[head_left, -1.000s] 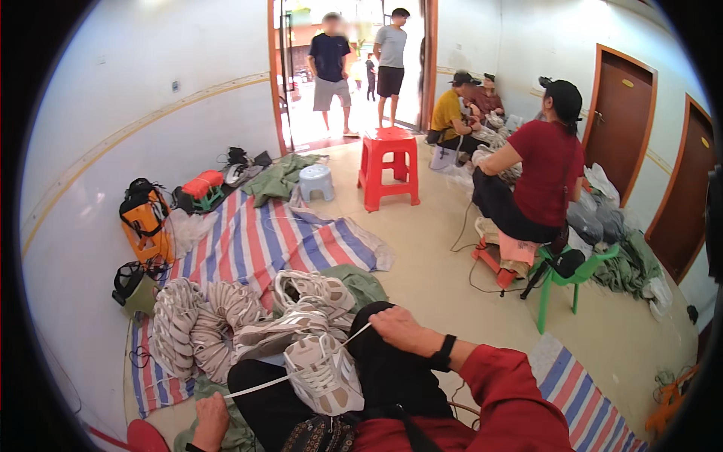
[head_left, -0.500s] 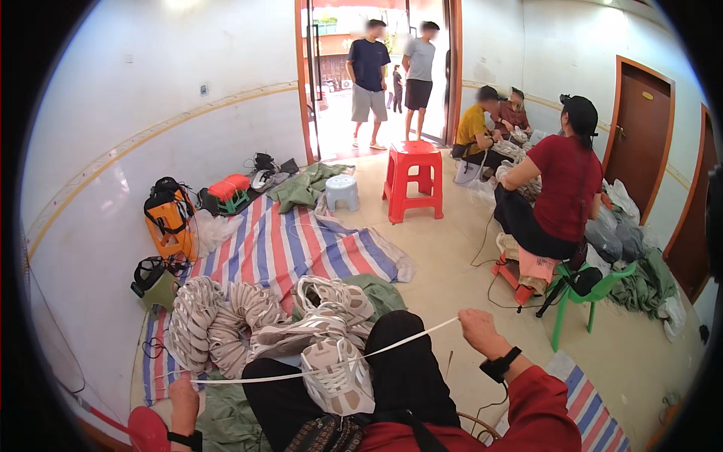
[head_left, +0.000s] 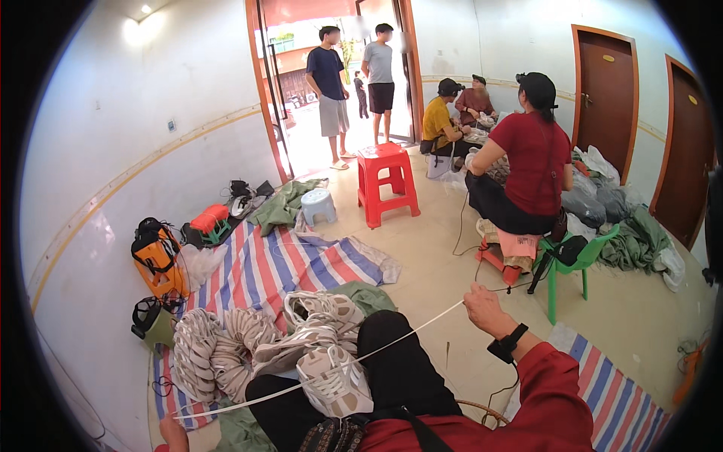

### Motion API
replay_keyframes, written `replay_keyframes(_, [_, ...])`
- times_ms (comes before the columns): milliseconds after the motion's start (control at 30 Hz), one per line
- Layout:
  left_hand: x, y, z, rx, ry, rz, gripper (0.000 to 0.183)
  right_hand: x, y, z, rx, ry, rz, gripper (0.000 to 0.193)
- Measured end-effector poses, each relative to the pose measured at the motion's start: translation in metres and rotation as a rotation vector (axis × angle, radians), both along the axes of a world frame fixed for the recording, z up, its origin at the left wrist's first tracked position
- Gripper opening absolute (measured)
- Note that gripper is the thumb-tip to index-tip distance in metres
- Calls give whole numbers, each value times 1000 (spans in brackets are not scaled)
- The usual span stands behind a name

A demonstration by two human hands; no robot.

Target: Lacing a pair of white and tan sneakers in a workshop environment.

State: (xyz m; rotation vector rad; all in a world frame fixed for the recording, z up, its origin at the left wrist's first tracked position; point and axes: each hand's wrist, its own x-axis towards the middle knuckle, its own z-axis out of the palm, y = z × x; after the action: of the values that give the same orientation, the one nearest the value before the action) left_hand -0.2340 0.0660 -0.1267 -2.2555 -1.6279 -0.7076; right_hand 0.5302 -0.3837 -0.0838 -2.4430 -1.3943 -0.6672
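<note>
A cream shoelace (head_left: 410, 331) is stretched taut across my lap, slanting up to the right. My right hand (head_left: 487, 309) grips its upper end, fingers closed. The lower end runs to my left hand (head_left: 174, 435), which is closed on it at the bottom edge and partly cut off. Under the lace, a beige and white sneaker (head_left: 336, 380) rests between my knees, toe toward me. Whether the lace passes through its eyelets I cannot tell. More beige sneakers (head_left: 322, 310) lie just beyond, beside stacked rows of shoe pieces (head_left: 197, 354).
A striped tarp (head_left: 260, 267) covers the floor ahead. A red stool (head_left: 388, 184) and a small pale stool (head_left: 318, 206) stand beyond. To the right, a person in red (head_left: 527, 162) sits near a green chair (head_left: 576, 264). Two people (head_left: 327, 83) stand at the doorway.
My left hand has dropped lower and toward the bottom edge, and my right hand has risen slightly. The stretched lace slants more steeply. The whole view has turned a little to the right.
</note>
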Motion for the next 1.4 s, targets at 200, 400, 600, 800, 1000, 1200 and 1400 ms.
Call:
replay_keyframes(200, [-32, 2, -10, 110, 46, 71, 13, 4, -12, -11, -57, 54, -9, 1])
replay_keyframes(400, [-41, -9, 2, 112, 21, 85, 7, 5, -26, -16, -70, 120, -88, 3])
replay_keyframes(600, [-68, -14, 4, 275, 8, 141, 15, 11, -49, -29, -2, 134, -132, 4])
replay_keyframes(800, [-72, -21, 13, 207, -29, 226, 9, 12, -75, -44, -57, 157, -249, 6])
replay_keyframes(1000, [-71, -29, 22, 225, -103, 119, 7, 19, -87, -66, 2, 166, -225, 5])
replay_keyframes(1200, [78, -58, 65, 114, -272, -96, 11, -5, -52, -47, 307, 374, -12, 11])
replay_keyframes(1400, [229, -81, 48, -782, -788, -568, 13, -87, 64, -17, 292, 1194, 551, 20])
